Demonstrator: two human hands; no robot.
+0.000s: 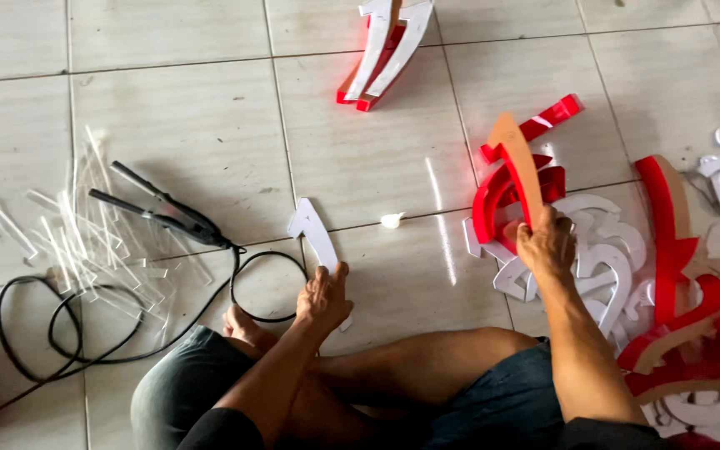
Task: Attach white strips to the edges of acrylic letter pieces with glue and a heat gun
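A pale tiled floor point(185, 125) fills the view, and a seated person's bent legs are seen at the bottom edge. To the right, a large heap of red and white cut-out shapes point(677, 300) is spread over the tiles, some pieces backed in brown. At the left, a scatter of clear plastic strips point(85, 242) is laid out, and a black two-pronged tool point(160, 208) rests beside them, its black cable point(60, 333) looped across the floor towards the knees. At the top, a red and white sign piece point(381, 54) lies apart from the rest. A red curved strip with a brown face point(520, 167) is gripped at its lower end by the right hand point(547, 248) and held upright above the heap. A white flat cut-out point(314, 233) is pinched at its near end by the left hand point(324, 298), its far end resting on the floor. A small white scrap point(391, 220) lies between the two hands.
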